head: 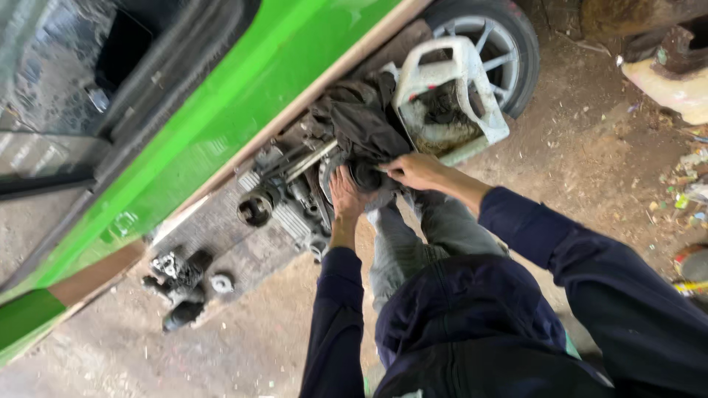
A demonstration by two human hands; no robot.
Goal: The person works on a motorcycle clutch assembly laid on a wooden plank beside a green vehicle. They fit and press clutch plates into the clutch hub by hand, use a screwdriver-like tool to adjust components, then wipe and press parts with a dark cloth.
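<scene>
A greasy engine assembly (291, 195) lies on the dirt floor beside a green car. My left hand (344, 195) rests flat against its round black end part (366, 175), fingers spread. My right hand (414, 170) pinches at the same black part from the right, fingers closed on its edge. A dark rag (361, 121) is draped over the top of the assembly, just above both hands.
A cut-open white plastic jug (450, 96) with dirty residue stands by the car wheel (493, 40). Small loose metal parts (181, 284) lie on the floor at left. The green car body (221, 110) runs diagonally. Litter lies at the right edge (686, 191).
</scene>
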